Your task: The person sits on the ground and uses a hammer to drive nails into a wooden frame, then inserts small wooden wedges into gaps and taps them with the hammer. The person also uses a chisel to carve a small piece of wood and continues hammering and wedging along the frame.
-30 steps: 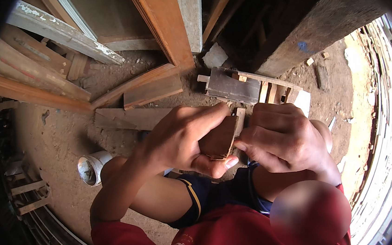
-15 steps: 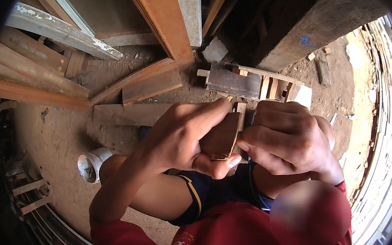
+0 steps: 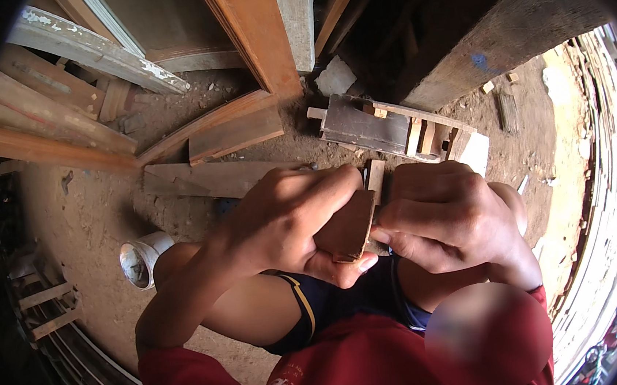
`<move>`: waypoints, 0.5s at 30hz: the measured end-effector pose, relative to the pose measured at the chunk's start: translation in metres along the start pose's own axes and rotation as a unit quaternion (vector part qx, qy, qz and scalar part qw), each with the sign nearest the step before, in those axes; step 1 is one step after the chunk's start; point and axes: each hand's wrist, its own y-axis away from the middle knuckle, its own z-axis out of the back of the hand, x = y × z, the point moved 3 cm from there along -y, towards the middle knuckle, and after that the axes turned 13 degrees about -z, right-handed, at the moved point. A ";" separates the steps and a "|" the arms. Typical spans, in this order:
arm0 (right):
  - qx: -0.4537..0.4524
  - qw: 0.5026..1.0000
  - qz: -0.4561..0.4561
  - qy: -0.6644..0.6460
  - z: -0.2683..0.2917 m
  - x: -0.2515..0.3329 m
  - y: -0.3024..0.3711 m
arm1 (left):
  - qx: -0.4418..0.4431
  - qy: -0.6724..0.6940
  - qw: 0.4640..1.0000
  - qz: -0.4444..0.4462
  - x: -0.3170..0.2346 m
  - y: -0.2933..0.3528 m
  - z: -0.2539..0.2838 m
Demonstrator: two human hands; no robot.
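Observation:
In front of my lap, my left hand (image 3: 291,227) is closed round a flat brown piece (image 3: 346,229) with a pale, rough edge, which looks like wood or folded sandpaper. The thumb lies under its near end and the fingers wrap its far side. Close by on the right, my right hand (image 3: 443,217) is curled shut, thumb and forefinger pinched beside the piece's pale edge. Whatever lies in those fingers is hidden. Between the two hands, a narrow strip of light wood (image 3: 375,175) shows beyond them; I cannot tell whether either hand touches it.
A wooden frame with slats (image 3: 391,128) lies on the dirt floor ahead. Boards (image 3: 236,134) and an orange-brown door frame (image 3: 254,32) stand or lie at the far left. A white bucket (image 3: 140,261) is by my left knee. A thick beam (image 3: 490,44) slants at the right.
Both hands have shifted slightly, the brown piece coming a little nearer and to the left between them. Their grips look the same.

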 end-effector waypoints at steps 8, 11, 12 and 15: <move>-0.066 0.992 -0.070 -0.086 -0.007 0.011 0.000 | -0.056 -0.135 0.987 -0.061 -0.012 0.000 0.006; -0.049 0.981 -0.119 -0.147 -0.009 0.011 0.001 | -0.060 -0.171 0.981 -0.071 -0.014 0.002 0.007; -0.038 0.975 -0.134 -0.172 -0.009 0.010 0.000 | -0.067 -0.171 0.979 -0.086 -0.010 0.005 0.007; -0.044 0.978 -0.117 -0.167 -0.012 0.011 -0.002 | -0.077 -0.173 0.977 -0.103 -0.008 0.003 0.005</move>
